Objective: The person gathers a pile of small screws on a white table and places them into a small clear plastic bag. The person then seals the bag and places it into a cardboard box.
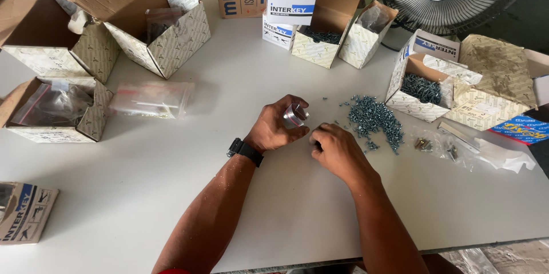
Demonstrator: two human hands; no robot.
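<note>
Two hands at work beside a heap of small screws on a white desk.

Head view: the left hand (278, 125), a black watch (245, 151) on its wrist, curls around a small clear packet (295, 115), gripping it just left of the screw pile (373, 120). The right hand (337, 149) rests on the desk (171, 194) below the packet, fingers bunched, perhaps pinching a screw; I cannot tell. An open box of screws (422, 88) stands right of the pile.

White table (274, 205) with open cardboard boxes (166, 39), a clear plastic bag (151, 99), a screw pile (374, 119).
</note>
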